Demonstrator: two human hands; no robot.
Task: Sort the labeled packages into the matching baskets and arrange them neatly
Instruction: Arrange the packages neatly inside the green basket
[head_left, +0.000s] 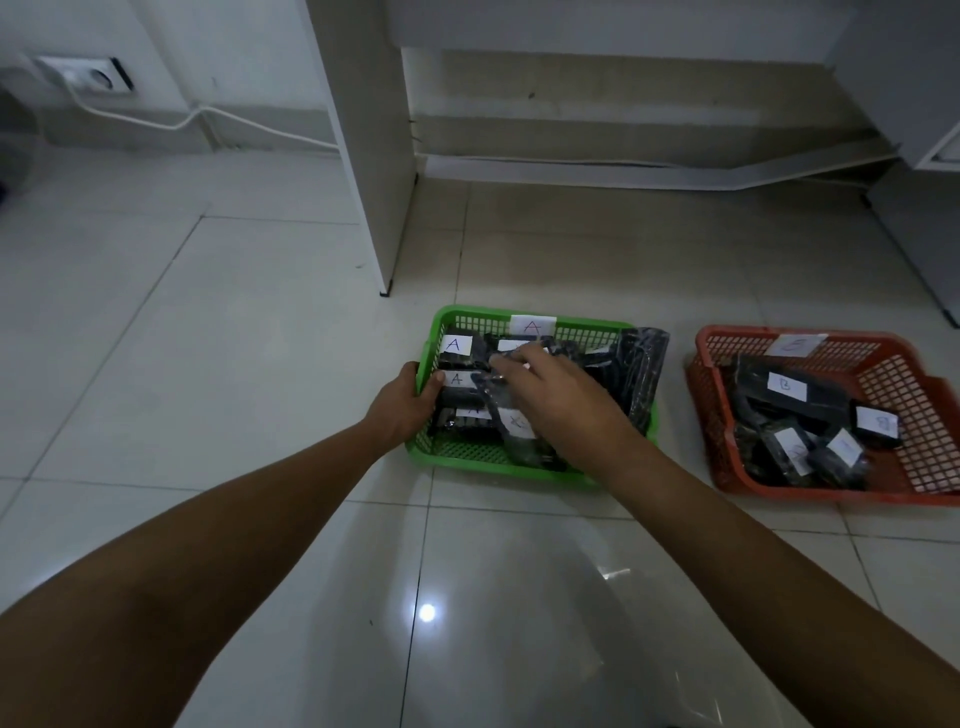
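Left hand (410, 402) grips the rim of the green mesh basket (467, 457) on glossy white floor tiles (208, 338); right hand (550, 389) pinches a crinkly black package (501, 364) inside. Red basket (924, 415) alongside holds B packages (787, 387).

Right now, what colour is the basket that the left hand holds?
Green; the basket shows best in the head view, left hand gripping its side.

glossy tiled floor (260, 364), green basket (519, 470), red basket (831, 493) (side by side)
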